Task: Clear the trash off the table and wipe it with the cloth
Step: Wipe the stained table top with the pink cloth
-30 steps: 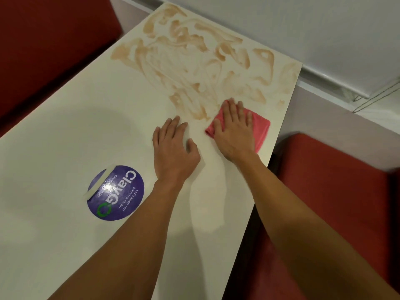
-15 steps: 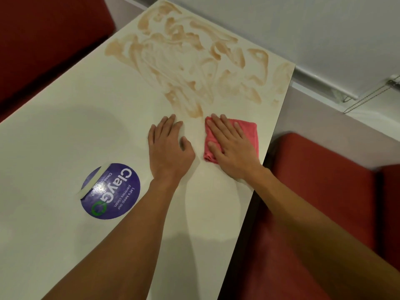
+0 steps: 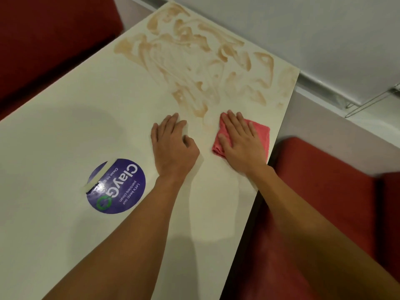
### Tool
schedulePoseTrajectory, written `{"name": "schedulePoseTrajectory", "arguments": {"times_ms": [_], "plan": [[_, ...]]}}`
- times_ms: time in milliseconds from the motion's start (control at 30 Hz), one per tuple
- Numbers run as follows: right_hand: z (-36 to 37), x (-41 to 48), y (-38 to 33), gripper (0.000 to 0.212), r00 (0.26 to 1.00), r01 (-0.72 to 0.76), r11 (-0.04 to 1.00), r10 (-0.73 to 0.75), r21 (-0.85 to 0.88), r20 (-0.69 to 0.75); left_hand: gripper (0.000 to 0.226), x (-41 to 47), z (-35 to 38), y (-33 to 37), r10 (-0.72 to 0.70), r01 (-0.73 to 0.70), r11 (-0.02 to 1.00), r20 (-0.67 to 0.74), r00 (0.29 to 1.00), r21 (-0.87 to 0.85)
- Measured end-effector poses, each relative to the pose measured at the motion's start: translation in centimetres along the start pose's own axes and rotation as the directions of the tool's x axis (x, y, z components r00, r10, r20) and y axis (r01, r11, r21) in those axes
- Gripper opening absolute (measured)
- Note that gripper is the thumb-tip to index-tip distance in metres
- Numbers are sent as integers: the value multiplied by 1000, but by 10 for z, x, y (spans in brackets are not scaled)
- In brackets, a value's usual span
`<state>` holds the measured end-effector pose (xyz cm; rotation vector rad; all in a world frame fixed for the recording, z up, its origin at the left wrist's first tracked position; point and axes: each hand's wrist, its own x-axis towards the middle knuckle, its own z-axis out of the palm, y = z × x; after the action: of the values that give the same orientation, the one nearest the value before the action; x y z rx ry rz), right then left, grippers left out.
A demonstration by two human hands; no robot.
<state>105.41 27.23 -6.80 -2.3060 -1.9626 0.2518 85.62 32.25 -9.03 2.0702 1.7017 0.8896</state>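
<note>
Both hands lie flat: right hand (image 3: pixel 242 141) presses cloth (image 3: pixel 260 132), left hand (image 3: pixel 173 146) beside it on table (image 3: pixel 65 126).

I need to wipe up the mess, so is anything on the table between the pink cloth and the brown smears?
Nothing visible. The right hand presses flat on the pink cloth, and the brown smears start just beyond it. The left hand rests flat to its left, off that path.

Dim warm light casts soft shadows on the table (image 3: pixel 54 234), glare glints off the sticker (image 3: pixel 116 187), edges bend.
</note>
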Motion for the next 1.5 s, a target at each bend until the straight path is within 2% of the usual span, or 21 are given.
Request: {"name": "schedulePoseTrajectory", "arguments": {"times_ms": [67,100,167,233,300,400,467,500,567,667,700,833,900,933,1067,1100,1200,1267,1333,1433,1500], "plan": [[4,27,-22,68,990,-140,990,141,20,-30,46,0,0,-1,-5,5,1000,1,1000,-3],[5,34,-33,68,990,-140,990,141,28,-30,47,0,1,-1,-7,7,1000,3,1000,-7],[7,26,-43,65,1000,20,1000,-20,21,-4,48,-1,1,-1,-1,1,1000,5,1000,-17],[6,-4,-29,62,973,230,973,-229,-17,29,49,-1,2,-1,4,-3,1000,7,1000,-23],[4,-21,-6,62,963,267,963,-265,-33,54,49,1,2,-1,-7,8,1000,4,1000,-29],[5,2,-4,64,1000,-28,1000,28,4,-4,48,1,1,-1,-16,17,999,5,1000,-39],[10,26,-30,67,973,-226,974,227,27,-48,49,1,0,0,-20,21,998,9,1000,-57],[13,35,-43,69,961,-269,962,271,40,-58,50,1,-1,0,-23,23,997,10,1000,-67],[14,38,-56,70,979,-197,979,199,45,-52,52,1,-2,1,-28,29,996,13,1000,-87],[11,12,-32,68,995,103,994,-103,25,-10,56,1,-3,0,-25,27,995,19,1000,-95],[9,6,-18,68,992,126,992,-126,17,-6,55,2,-3,-1,-28,30,994,20,999,-105],[7,40,1,71,986,-160,987,160,3,-45,54,10,-4,-4,-58,59,989,17,998,-133],[9,63,-15,72,972,-229,973,230,24,-52,53,13,-3,-2,-43,44,994,11,999,-96],[9,68,-21,72,979,-198,980,199,28,-49,53,16,-2,-1,-31,32,997,9,999,-67],[6,37,-1,69,990,139,990,-139,33,3,55,32,3,-4,4,-4,999,19,1000,44],[4,30,11,68,992,129,991,-129,30,4,55,37,3,-7,3,-5,998,25,1000,65],[3,50,22,71,992,-120,993,120,15,-41,53,40,3,-13,-4,-2,993,50,999,118],[5,76,8,71,974,-217,976,217,14,-58,52,37,4,-12,-4,-4,989,53,999,145],[5,89,-3,70,988,-146,989,146,16,-44,54,36,5,-9,-17,9,988,49,999,156],[3,64,6,67,996,88,996,-87,35,-8,55,36,3,-9,-27,17,987,62,998,161],[3,43,18,66,998,66,997,-66,43,-20,55,37,2,-9,-29,18,988,69,997,155]]}}
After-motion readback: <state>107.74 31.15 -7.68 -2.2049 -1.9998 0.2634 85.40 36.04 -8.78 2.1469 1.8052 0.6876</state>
